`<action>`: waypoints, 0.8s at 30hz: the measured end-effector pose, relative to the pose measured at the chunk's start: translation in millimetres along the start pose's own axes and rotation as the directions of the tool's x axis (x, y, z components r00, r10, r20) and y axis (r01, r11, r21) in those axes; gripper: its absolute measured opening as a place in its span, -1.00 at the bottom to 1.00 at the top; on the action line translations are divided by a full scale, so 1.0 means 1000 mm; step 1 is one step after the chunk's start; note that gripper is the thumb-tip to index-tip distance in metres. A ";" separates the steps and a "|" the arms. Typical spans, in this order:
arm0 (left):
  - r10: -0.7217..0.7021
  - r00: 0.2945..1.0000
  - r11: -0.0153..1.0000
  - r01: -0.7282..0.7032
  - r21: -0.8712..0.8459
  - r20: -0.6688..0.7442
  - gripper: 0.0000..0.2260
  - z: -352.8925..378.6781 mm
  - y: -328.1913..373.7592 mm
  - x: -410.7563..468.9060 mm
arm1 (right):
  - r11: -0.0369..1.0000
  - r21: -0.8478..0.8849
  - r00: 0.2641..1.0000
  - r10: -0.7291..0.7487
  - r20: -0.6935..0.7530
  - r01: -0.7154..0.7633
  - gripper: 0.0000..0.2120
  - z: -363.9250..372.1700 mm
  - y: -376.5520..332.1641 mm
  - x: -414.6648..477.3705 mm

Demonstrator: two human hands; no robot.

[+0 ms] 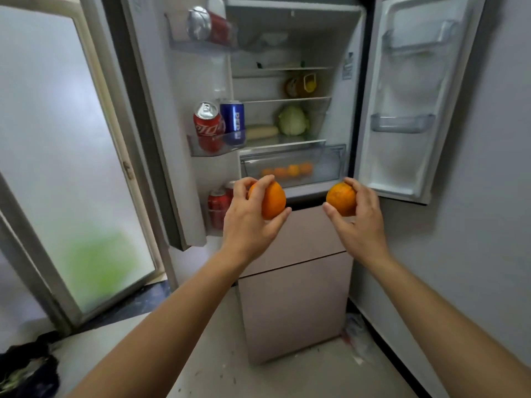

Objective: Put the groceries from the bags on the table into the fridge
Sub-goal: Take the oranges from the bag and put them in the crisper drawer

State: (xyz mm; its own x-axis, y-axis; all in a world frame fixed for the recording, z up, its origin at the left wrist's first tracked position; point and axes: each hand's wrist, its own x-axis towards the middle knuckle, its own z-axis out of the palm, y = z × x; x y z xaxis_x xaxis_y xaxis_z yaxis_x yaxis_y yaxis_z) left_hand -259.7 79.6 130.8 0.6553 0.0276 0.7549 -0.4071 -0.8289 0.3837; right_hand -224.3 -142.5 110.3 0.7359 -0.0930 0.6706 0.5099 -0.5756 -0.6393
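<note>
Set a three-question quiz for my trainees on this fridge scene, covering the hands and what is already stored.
1. True or false: the left hand grips the left orange and the right hand grips the right orange.
2. Where do the stored oranges lie? A: top door shelf. B: clear drawer. C: right door's bin.
3. Fill in: on the left door's middle shelf, the blue can stands beside a ___ can.
Key: 1 true; 2 B; 3 red, the red can.
</note>
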 end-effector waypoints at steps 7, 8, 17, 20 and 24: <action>-0.036 0.999 0.995 0.033 -0.097 -0.030 -0.28 0.102 -0.039 0.094 | 0.998 -0.045 0.999 -0.037 0.039 0.038 -0.40 0.047 0.086 0.101; -0.054 0.998 0.991 0.049 -0.122 -0.032 -0.27 0.116 -0.044 0.112 | 0.997 -0.056 0.998 -0.048 0.043 0.050 -0.40 0.055 0.095 0.120; -0.117 0.992 0.975 0.105 -0.196 -0.051 -0.34 0.211 -0.083 0.275 | 0.993 -0.066 0.995 -0.095 0.041 0.098 -0.38 0.108 0.148 0.293; -0.161 0.987 0.969 0.154 -0.191 -0.020 -0.35 0.238 -0.098 0.310 | 0.994 -0.055 0.995 -0.088 0.046 0.091 -0.37 0.126 0.167 0.334; -0.253 0.967 0.958 0.255 -0.132 0.030 -0.36 0.273 -0.134 0.340 | 0.998 -0.023 0.990 -0.050 0.131 0.054 -0.35 0.161 0.201 0.386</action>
State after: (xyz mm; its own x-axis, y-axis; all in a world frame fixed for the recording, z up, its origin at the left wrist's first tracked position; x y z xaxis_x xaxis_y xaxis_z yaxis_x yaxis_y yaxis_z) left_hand 191.3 47.5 190.7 0.7560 0.2194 0.6168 -0.3072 -0.7131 0.6302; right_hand 234.2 -163.0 179.9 0.7615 0.0432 0.6467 0.5380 -0.5986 -0.5935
